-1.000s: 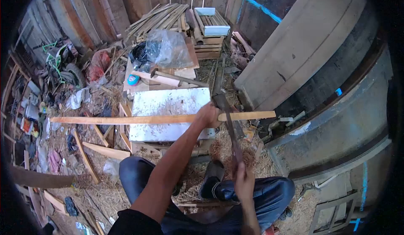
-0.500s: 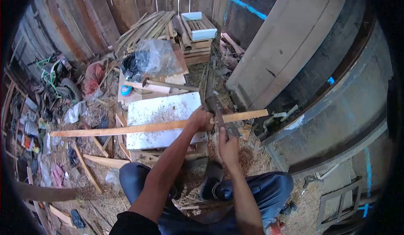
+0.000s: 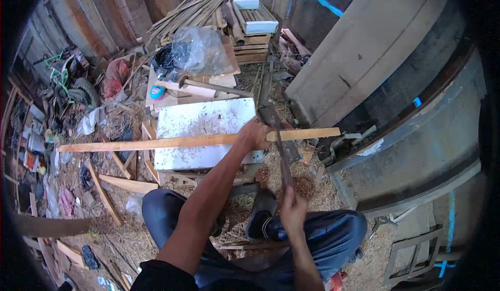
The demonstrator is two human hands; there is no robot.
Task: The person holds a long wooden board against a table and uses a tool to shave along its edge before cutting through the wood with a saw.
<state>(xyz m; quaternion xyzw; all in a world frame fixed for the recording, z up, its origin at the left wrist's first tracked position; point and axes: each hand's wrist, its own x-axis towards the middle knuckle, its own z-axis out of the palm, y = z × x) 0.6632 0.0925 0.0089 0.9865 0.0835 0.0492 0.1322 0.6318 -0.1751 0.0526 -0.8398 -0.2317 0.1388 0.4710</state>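
Observation:
A long, narrow wooden strip (image 3: 198,141) lies across a white board-topped block (image 3: 179,116), its right end sticking out past the block. My left hand (image 3: 254,134) is closed around the strip near the block's right edge, pressing it down. Just right of those fingers, a dark-bladed hand saw (image 3: 283,155) crosses the strip. My right hand (image 3: 294,207) grips the saw's near end, close to my knee. How deep the blade sits in the wood cannot be made out.
Behind the block lie a hammer (image 3: 219,87), a blue tape measure (image 3: 157,92) and a clear plastic bag (image 3: 200,48). A white tray (image 3: 262,27) of sticks stands on a wooden crate. Large panels (image 3: 364,51) lean at right. Offcuts and shavings cover the ground.
My right hand has drawn the saw back toward my body, away from the strip. My left hand keeps its hold on the strip. The whole view has shifted slightly.

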